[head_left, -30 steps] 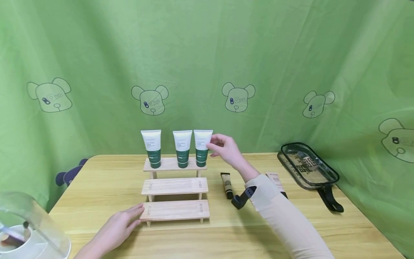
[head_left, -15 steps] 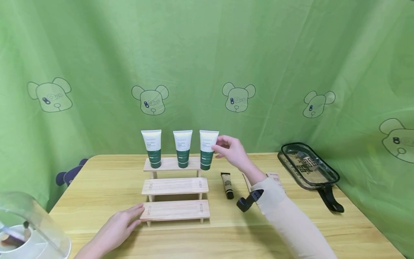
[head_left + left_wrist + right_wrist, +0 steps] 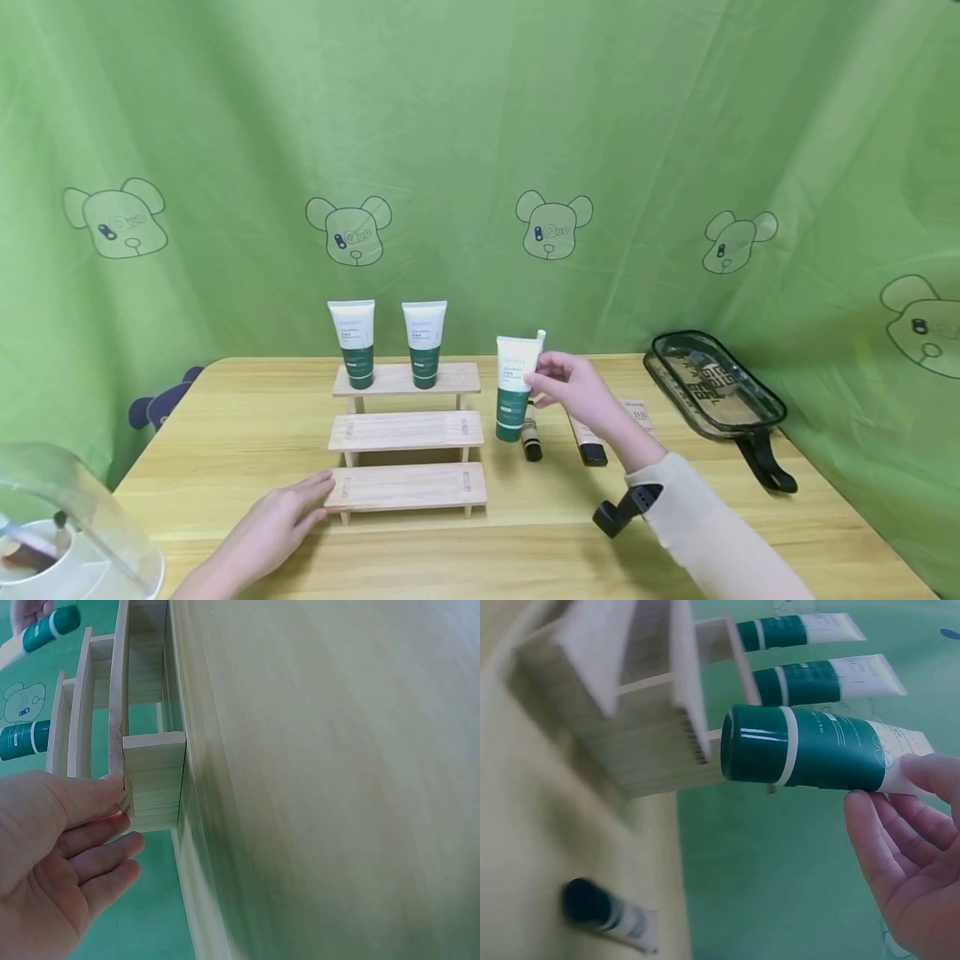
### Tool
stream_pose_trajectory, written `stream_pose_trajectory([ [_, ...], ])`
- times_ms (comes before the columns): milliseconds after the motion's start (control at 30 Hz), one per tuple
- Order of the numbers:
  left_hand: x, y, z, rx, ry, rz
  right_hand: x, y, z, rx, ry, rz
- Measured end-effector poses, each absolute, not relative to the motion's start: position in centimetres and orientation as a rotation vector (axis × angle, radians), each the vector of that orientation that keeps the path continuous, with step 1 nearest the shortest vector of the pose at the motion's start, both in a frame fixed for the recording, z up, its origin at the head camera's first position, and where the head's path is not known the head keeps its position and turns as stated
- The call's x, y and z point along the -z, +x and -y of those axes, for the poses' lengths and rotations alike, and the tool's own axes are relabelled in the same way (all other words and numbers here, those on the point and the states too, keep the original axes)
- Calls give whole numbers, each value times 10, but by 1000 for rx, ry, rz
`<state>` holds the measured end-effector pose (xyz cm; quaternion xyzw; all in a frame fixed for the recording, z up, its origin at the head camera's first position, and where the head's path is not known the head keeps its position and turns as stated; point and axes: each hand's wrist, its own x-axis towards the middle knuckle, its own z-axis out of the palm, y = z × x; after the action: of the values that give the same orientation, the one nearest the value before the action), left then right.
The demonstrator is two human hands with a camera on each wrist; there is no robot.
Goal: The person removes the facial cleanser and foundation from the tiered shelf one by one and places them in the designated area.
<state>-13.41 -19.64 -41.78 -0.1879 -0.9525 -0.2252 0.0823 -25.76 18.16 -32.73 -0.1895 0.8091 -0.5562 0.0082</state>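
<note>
My right hand (image 3: 573,387) pinches a white and green squeeze tube (image 3: 513,383) near its crimped white end, cap down. The tube is in the air to the right of a three-step wooden display stand (image 3: 406,432). In the right wrist view that tube (image 3: 817,746) lies between thumb and fingers. Two matching tubes, one at the left (image 3: 356,342) and one in the middle (image 3: 424,342), stand on the stand's top step. My left hand (image 3: 273,525) holds the left end of the lowest step; the left wrist view shows thumb and finger pinching the board's edge (image 3: 118,697).
Behind the raised tube lies a small beige tube with a black cap (image 3: 532,446). A pink tube (image 3: 588,442) and a BB tube (image 3: 637,414) lie by the right forearm. A clear zip pouch (image 3: 712,383) is at right, a clear-domed brush holder (image 3: 90,558) at front left.
My right hand has lifted the rightmost tube off the top step and carried it right and toward me. My left hand has stayed on the stand.
</note>
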Motion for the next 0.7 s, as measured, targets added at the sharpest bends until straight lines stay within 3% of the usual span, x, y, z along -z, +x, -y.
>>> stream_pose_trajectory([
  [700, 416, -133, 196, 671, -549, 2864, 409, -208, -221, 1619, -439, -2136],
])
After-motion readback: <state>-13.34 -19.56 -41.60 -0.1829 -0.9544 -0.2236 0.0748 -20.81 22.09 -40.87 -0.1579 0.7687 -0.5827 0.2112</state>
